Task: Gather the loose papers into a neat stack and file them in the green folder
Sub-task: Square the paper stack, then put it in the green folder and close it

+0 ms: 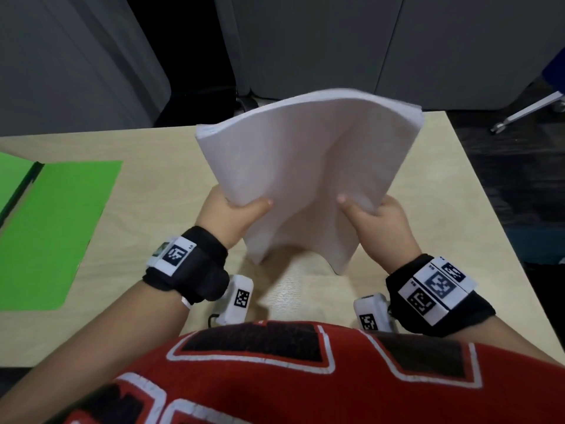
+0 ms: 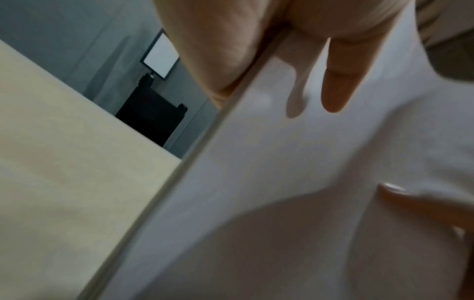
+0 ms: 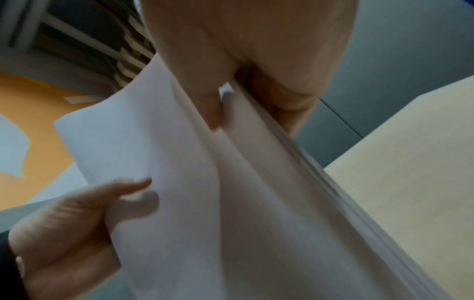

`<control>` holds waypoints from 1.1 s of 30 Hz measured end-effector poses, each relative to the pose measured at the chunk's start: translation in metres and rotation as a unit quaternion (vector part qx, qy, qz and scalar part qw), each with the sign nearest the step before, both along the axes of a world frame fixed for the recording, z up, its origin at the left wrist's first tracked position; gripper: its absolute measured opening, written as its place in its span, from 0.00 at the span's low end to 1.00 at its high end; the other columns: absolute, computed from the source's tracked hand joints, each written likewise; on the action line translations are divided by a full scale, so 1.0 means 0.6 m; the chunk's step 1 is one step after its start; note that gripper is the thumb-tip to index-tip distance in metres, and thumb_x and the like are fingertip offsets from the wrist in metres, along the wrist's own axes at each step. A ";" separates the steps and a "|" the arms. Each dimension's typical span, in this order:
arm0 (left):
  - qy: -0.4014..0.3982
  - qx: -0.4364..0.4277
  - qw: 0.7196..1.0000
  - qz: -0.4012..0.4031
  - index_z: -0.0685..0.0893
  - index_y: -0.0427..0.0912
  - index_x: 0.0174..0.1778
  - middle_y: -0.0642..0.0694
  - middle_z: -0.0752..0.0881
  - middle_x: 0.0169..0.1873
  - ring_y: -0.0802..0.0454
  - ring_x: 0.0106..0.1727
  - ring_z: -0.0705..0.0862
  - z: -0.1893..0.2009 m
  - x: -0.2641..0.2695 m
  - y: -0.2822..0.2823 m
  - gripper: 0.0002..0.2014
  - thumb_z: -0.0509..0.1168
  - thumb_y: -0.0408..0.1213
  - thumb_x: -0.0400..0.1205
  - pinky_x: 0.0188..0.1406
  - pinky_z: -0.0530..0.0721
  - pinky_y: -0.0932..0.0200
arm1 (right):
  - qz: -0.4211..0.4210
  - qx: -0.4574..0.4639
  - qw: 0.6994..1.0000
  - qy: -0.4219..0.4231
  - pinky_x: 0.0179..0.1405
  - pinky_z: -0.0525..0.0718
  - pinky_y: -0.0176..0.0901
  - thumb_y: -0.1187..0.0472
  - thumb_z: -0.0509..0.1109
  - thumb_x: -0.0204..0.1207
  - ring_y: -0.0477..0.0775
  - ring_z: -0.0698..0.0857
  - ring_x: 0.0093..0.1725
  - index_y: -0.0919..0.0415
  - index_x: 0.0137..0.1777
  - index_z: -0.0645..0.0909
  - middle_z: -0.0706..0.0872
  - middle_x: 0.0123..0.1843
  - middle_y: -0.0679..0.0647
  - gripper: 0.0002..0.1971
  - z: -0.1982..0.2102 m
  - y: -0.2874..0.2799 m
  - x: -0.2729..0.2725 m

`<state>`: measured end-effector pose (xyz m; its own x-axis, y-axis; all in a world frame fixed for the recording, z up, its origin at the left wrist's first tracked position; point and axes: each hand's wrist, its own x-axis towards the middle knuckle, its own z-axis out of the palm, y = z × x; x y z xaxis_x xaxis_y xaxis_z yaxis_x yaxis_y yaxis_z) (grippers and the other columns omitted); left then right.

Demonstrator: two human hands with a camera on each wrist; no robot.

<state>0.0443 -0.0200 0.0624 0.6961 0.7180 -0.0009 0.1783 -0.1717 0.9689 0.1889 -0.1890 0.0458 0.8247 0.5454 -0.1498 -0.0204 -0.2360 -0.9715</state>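
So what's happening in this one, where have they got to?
A person holds a stack of white papers upright above the wooden table, the left hand and right hand each gripping a lower side, thumbs on the near face. The sheets bow in the middle. The green folder lies open on the table to the left, with no papers in it yet.

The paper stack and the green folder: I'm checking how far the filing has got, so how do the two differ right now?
The paper stack is white, held up off the table and bent, gripped by the left hand and the right hand. The green folder lies flat and open on the table to the left, with no hand on it and no papers in it. Both are flat sheet goods over the same table.
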 end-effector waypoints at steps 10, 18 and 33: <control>0.116 -0.020 0.992 0.042 0.84 0.45 0.56 0.54 0.87 0.43 0.57 0.45 0.86 -0.049 0.007 0.016 0.09 0.66 0.35 0.80 0.36 0.81 0.75 | 0.155 -0.216 0.964 -0.018 0.49 0.89 0.59 0.54 0.74 0.73 0.62 0.90 0.43 0.62 0.50 0.87 0.92 0.46 0.58 0.12 -0.057 -0.012 0.025; 0.110 -0.107 0.985 0.074 0.87 0.54 0.46 0.53 0.90 0.49 0.47 0.55 0.88 -0.064 -0.019 0.018 0.10 0.70 0.49 0.70 0.67 0.80 0.42 | 0.140 -0.125 0.982 -0.028 0.37 0.85 0.49 0.48 0.67 0.80 0.55 0.86 0.39 0.57 0.46 0.81 0.87 0.41 0.52 0.12 -0.046 -0.014 0.025; 0.048 -0.149 0.981 0.115 0.84 0.52 0.53 0.47 0.88 0.58 0.47 0.61 0.86 -0.069 -0.014 -0.020 0.21 0.73 0.51 0.64 0.70 0.78 0.41 | 0.092 -0.001 0.995 0.037 0.40 0.85 0.38 0.51 0.73 0.76 0.39 0.89 0.44 0.52 0.56 0.83 0.90 0.49 0.45 0.11 -0.057 -0.029 0.015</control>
